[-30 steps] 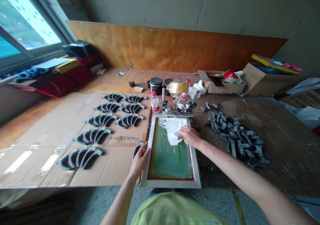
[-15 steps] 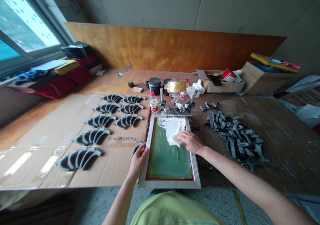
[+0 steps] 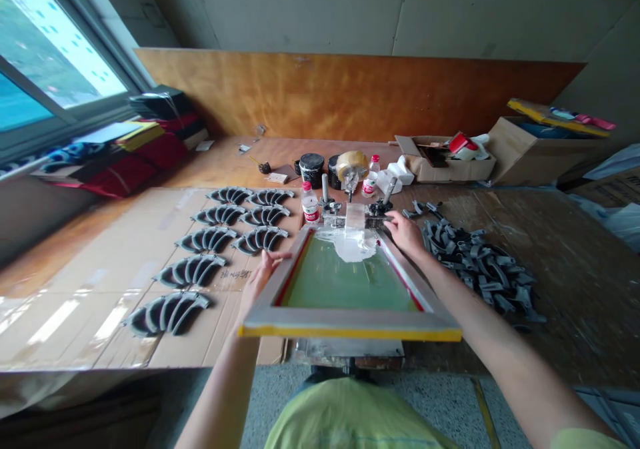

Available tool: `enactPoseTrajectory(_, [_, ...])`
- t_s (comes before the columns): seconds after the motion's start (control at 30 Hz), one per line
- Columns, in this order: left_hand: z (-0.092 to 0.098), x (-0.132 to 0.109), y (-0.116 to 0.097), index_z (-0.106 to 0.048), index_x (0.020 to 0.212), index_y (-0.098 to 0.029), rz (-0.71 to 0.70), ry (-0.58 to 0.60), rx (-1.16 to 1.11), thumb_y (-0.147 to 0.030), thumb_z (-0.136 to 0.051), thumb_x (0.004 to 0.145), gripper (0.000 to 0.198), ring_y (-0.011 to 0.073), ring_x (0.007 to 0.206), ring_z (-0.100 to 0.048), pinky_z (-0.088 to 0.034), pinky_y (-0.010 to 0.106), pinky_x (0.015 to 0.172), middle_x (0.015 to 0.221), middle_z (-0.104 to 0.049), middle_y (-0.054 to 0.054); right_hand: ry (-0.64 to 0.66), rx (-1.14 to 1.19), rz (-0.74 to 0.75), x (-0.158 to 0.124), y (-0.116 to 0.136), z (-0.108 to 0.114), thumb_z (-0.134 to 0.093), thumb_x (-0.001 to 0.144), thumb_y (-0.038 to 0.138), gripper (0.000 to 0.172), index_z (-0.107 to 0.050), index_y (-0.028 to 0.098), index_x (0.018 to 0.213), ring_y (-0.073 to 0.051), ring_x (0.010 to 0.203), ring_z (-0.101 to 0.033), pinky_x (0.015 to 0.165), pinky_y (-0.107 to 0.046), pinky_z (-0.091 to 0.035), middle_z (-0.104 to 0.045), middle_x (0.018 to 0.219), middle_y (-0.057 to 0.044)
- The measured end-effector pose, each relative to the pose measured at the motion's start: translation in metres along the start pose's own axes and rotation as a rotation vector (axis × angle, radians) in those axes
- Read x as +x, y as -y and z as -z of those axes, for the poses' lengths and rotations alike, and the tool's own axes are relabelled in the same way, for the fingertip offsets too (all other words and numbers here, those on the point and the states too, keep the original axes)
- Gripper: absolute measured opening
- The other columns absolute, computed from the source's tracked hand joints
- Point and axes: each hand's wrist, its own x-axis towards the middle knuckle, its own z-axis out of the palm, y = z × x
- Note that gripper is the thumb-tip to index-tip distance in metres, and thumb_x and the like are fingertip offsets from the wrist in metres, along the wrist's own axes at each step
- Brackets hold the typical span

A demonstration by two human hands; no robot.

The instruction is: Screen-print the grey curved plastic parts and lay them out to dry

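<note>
The screen-printing frame (image 3: pixel 345 317) is tilted, its near edge raised above a flat metal base (image 3: pixel 350 349). Its green mesh (image 3: pixel 335 282) carries white ink (image 3: pixel 356 248) at the far end, where a pale squeegee (image 3: pixel 355 218) leans. Beside the left rail is my left hand (image 3: pixel 261 272), fingers stretched toward the frame and partly hidden by it. My right hand (image 3: pixel 406 231) is at the far right corner, near the black clamp hardware (image 3: pixel 376 222); its fingers are slightly apart and off the squeegee. Whether either hand touches the frame is unclear.
Fanned grey curved parts (image 3: pixel 183 270) lie in rows on cardboard at the left. A heap of loose grey parts (image 3: pixel 483 262) lies at the right. Behind the frame stand a red-capped bottle (image 3: pixel 310 204), black tubs (image 3: pixel 312 170) and an open carton (image 3: pixel 453 166).
The frame's near edge has risen from flat to tilted. My right hand has let go of the squeegee, now at the far end, and moved farther back. My left hand has shifted forward.
</note>
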Motion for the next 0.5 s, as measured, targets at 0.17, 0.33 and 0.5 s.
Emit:
enactPoseTrajectory(0.17, [-0.025, 0.037, -0.045, -0.064, 0.092, -0.016, -0.233, -0.043, -0.165, -0.063, -0.056, 0.082, 0.049, 0.0159, 0.069, -0.063, -0.048, 0.025, 0.056, 0.082, -0.072, 0.007, 0.125, 0.017, 0.126, -0.065, -0.017, -0.033, -0.063, 0.087, 0.030, 0.026, -0.068, 0.006, 0.097, -0.012, 0.074, -0.065, 0.070, -0.022, -0.053, -0.074, 0.088, -0.005])
enactPoseTrajectory(0.33, [-0.032, 0.038, -0.043, -0.062, 0.102, -0.018, -0.251, -0.113, -0.199, -0.066, -0.055, 0.081, 0.053, 0.0123, 0.064, -0.061, -0.046, 0.021, 0.054, 0.081, -0.071, 0.004, 0.299, 0.009, 0.277, -0.084, 0.001, -0.058, -0.073, 0.080, 0.023, 0.020, -0.064, 0.019, 0.099, -0.021, 0.098, -0.059, 0.088, -0.035, -0.046, -0.068, 0.100, -0.006])
enactPoseTrajectory(0.5, [-0.058, -0.017, 0.035, -0.065, 0.107, -0.016, 0.307, 0.196, 0.020, -0.073, -0.059, 0.074, 0.066, 0.0209, 0.067, -0.067, -0.046, 0.027, 0.048, 0.085, -0.074, 0.012, 0.150, 0.070, 0.350, -0.114, 0.057, -0.045, -0.061, 0.090, 0.023, 0.006, -0.063, 0.018, 0.088, -0.021, 0.094, -0.054, 0.086, -0.033, -0.043, -0.064, 0.092, -0.006])
